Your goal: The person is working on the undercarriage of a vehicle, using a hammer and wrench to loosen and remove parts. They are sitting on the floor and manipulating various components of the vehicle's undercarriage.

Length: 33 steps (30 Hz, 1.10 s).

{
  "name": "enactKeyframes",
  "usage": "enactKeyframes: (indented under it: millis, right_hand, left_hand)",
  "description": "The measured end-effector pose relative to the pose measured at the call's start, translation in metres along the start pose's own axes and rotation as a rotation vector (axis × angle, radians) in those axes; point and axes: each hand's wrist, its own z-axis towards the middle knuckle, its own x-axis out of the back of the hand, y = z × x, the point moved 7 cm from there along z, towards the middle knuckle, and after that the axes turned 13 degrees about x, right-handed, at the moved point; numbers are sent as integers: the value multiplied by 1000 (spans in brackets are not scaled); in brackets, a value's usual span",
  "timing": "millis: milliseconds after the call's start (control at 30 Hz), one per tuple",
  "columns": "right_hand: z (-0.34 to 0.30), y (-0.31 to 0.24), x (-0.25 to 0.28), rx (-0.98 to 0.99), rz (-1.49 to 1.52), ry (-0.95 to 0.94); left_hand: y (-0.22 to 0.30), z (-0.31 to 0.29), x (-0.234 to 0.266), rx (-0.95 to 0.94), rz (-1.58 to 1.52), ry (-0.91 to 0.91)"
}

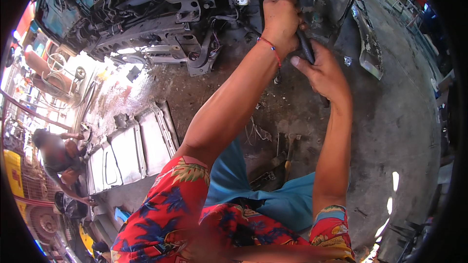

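Note:
My left hand (pixel 282 22), with a red beaded string on its wrist, is wrapped around the upper part of a long dark metal bar (pixel 305 46). Lower down the same bar, my right hand (pixel 326 70) grips it with the thumb lying along the near side. The bar slants from the top of the view down to the right, and its upper end widens near the vehicle's dark metalwork. What that end touches, I cannot tell. Ahead and to the left is the stripped front of a teal vehicle (pixel 146 24), with bare brackets, hoses and a perforated beam.
On the floor by my legs lies a hammer (pixel 290 153) among other tools. A large silver panel (pixel 129 151) rests on the left, where another person (pixel 61 160) crouches. A worn curved trim piece (pixel 368 44) lies at the right.

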Motion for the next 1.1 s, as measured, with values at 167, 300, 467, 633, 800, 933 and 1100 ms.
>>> enactKeyframes:
  millis: [167, 300, 467, 633, 800, 933, 1100]
  right_hand:
    - [7, 11, -37, -145, 416, 32]
    - [4, -10, -64, -154, 334, 85]
    - [-11, -11, -68, -171, 377, 89]
    - [14, 18, -72, 14, 248, 196]
    - [9, 21, -47, -139, 251, 103]
    - [7, -1, -46, -94, 470, 34]
    - [11, -1, -77, -34, 1110, 53]
  left_hand:
    - [2, 2, 16, 70, 81, -11]
    - [17, -11, 30, 64, 165, -4]
    - [20, -16, 38, 136, 211, -86]
    - [12, 3, 42, 36, 284, -25]
    - [13, 8, 30, 7, 260, -12]
    - [17, -6, 22, 73, 158, -40]
    - [23, -13, 27, 133, 155, -65]
